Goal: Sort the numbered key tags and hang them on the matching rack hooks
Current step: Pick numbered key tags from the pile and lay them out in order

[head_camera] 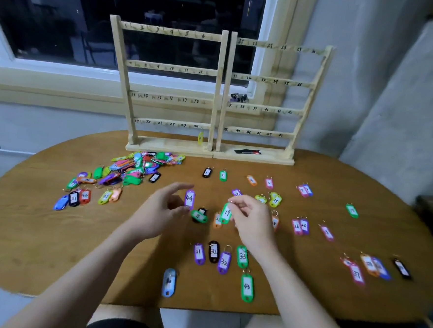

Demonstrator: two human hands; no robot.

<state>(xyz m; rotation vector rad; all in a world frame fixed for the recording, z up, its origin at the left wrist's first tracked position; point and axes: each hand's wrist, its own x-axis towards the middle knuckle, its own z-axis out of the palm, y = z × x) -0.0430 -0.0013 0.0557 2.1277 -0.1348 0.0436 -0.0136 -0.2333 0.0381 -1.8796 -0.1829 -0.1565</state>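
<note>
My left hand (165, 209) pinches a purple tag marked 44 (189, 200) above the table's middle. My right hand (251, 217) pinches a green tag marked 19 (226, 213) by its ring, just right of the left hand. Two wooden racks stand side by side at the table's far edge: the left rack (165, 68) numbered 1 to 24, the right rack (272, 82) from 25 upward. One yellow tag (200, 138) hangs near hook 24. A heap of unsorted tags (133, 169) lies at the left.
Sorted tags lie in loose rows on the oval wooden table (38, 241): tag 1 (207, 172) and tag 2 (223, 175) at the back, 31 to 33 (219, 257) in front of my hands, more at the right (369, 268). A black flat object (247, 152) lies on the right rack's base.
</note>
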